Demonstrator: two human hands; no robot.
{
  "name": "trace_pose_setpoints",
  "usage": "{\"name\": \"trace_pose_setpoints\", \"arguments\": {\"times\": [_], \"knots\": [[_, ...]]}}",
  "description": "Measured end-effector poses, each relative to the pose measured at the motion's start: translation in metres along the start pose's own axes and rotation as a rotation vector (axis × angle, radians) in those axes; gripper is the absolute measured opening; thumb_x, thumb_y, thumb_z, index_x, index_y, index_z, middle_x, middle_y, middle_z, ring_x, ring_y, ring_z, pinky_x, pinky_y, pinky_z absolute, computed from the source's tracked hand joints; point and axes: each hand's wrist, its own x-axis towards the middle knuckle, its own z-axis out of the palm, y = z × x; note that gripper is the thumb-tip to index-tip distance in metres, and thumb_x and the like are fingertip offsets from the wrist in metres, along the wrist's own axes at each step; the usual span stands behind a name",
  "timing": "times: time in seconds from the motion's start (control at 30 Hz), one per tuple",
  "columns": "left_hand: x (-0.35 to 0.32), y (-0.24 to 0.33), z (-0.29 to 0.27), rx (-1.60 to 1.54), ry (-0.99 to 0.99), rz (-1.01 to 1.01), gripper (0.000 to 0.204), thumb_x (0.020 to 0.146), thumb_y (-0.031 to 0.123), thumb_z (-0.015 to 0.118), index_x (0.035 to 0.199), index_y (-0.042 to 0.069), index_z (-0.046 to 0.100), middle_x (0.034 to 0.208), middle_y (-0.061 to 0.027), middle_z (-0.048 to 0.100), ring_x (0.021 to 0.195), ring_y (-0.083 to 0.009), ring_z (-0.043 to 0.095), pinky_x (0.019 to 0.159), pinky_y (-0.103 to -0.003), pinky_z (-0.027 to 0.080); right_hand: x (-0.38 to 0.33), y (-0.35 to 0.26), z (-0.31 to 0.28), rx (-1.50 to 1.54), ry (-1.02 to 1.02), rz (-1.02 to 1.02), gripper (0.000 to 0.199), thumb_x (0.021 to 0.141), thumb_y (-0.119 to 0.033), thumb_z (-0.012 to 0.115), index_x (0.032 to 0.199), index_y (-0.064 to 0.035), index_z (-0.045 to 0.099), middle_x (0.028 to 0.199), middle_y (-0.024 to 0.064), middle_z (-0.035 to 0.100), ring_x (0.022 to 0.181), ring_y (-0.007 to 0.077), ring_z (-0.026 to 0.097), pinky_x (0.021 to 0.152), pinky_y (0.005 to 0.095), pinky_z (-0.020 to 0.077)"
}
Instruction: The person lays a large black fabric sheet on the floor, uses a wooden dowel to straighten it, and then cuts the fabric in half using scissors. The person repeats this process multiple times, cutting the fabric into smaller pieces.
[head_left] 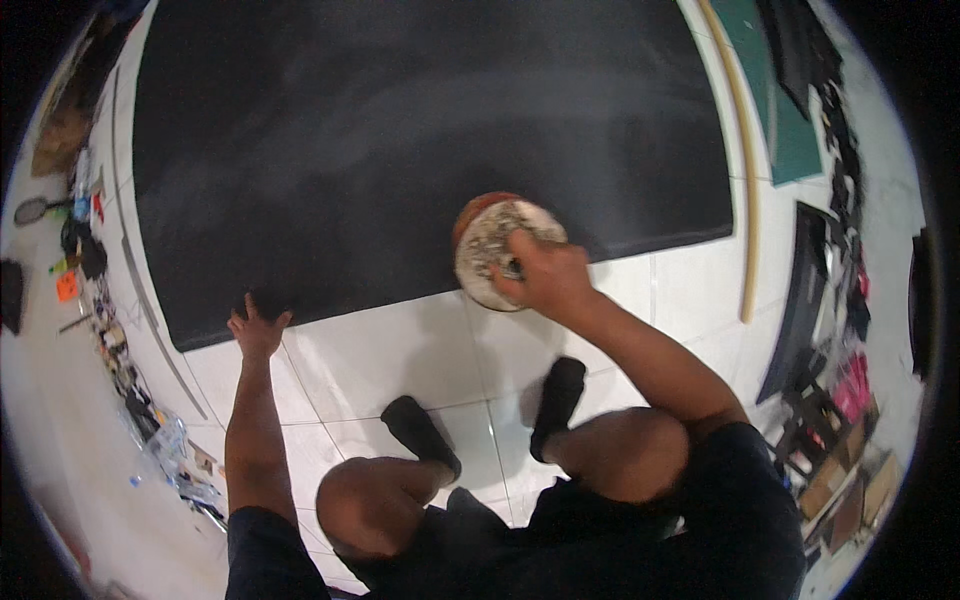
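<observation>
A large black sheet [430, 130] lies flat on the tiled floor in front of me. My left hand [257, 328] rests at its near left edge, fingers spread, with the fingertips on the sheet. My right hand [545, 275] is closed on top of a thick round disc [487, 240]. The disc has a stained, speckled cream top and a reddish-brown side, and a dark spot shows between my thumb and fingers. Its exact kind I cannot make out. It overlaps the sheet's near edge; whether it touches the sheet is unclear.
My feet in dark socks [422, 432] stand on the white tiles [400, 350] short of the sheet. A long yellowish tube [746, 190] lies along the right, beside a green sheet [795, 130]. Clutter lines both walls, with a racket [32, 210] at the left.
</observation>
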Motion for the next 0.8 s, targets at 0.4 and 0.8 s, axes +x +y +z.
{"name": "trace_pose_setpoints", "arguments": {"times": [0.4,0.8], "knots": [[-0.349,0.262,-0.331,-0.839,-0.719,0.810,0.059,0.088,0.040,0.068,0.130,0.002,0.052,0.125,-0.0190,0.057,0.118,-0.0328,0.054,0.102,-0.040,0.042,-0.151,-0.046,-0.198,0.570,-0.277,0.682,0.057,0.091,-0.034,0.061,0.138,-0.0073,0.042,0.122,0.0226,0.060,0.112,0.0374,0.058,0.092,0.0448,0.0476],[-0.236,0.058,-0.404,0.242,-0.642,0.666,0.065,0.085,0.059,0.057,0.119,0.003,0.063,0.127,-0.0255,0.058,0.120,-0.0401,0.054,0.100,-0.047,0.044,-0.711,-0.037,-0.277,0.282,-0.248,1.509,0.036,0.091,-0.041,0.058,0.088,-0.0062,0.067,0.069,0.0118,0.066,0.067,0.0290,0.066,0.063,0.0432,0.0519]]}}
